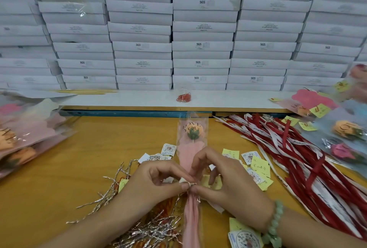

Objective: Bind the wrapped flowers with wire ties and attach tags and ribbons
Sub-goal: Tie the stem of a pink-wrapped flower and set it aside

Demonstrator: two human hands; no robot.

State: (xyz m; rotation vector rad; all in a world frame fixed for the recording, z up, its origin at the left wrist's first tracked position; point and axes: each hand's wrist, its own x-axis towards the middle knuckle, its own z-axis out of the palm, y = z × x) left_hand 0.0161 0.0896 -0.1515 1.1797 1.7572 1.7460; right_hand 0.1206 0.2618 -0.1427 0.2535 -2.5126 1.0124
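Observation:
A wrapped flower (192, 144) in clear cellophane with pink paper lies upright along the middle of the wooden table (59, 168). Its orange bloom points away from me. My left hand (158, 180) and my right hand (220, 178) meet at the narrow neck of the wrap. Both pinch a thin wire tie (191, 184) there, with a small white tag pressed under my left fingers. Silver wire ties (151, 230) lie loose at the lower left. Yellow and round printed tags (256, 166) are scattered right of the flower. Red and white ribbons (297, 158) lie in a heap at the right.
Stacked white boxes (200, 29) fill the back wall above a white shelf (139, 98) holding a small bag of red clips (184, 96). Piles of wrapped flowers lie at the left (23, 134) and at the right edge (345, 128).

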